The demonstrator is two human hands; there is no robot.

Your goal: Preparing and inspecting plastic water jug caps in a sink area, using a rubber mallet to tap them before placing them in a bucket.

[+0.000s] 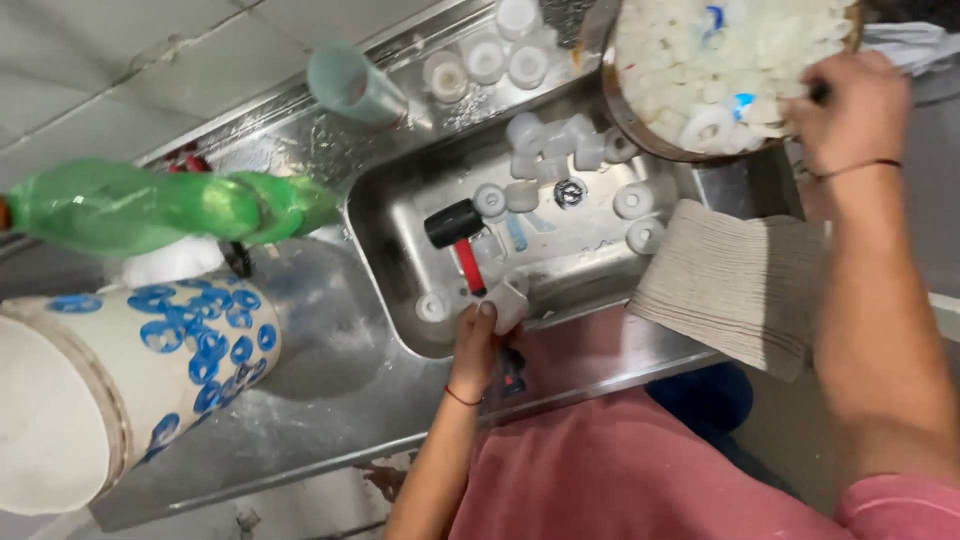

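Observation:
My left hand [472, 345] rests on the near edge of a steel sink [590, 245] and pinches a small white plastic piece [508, 302]. Just beyond it in the sink lies a mallet [458, 235] with a black head and red handle, among several white round plastic caps [632, 200]. My right hand [850, 110] grips the rim of a big round bowl [640, 135] heaped with more white plastic pieces, which sits over the far right corner of the sink.
A folded beige ribbed cloth [735, 280] hangs over the sink's right edge. On the steel counter [330, 370] to the left are a white bucket with blue rings [130, 370], a green plastic bottle [160, 205] and a teal cup [350, 85].

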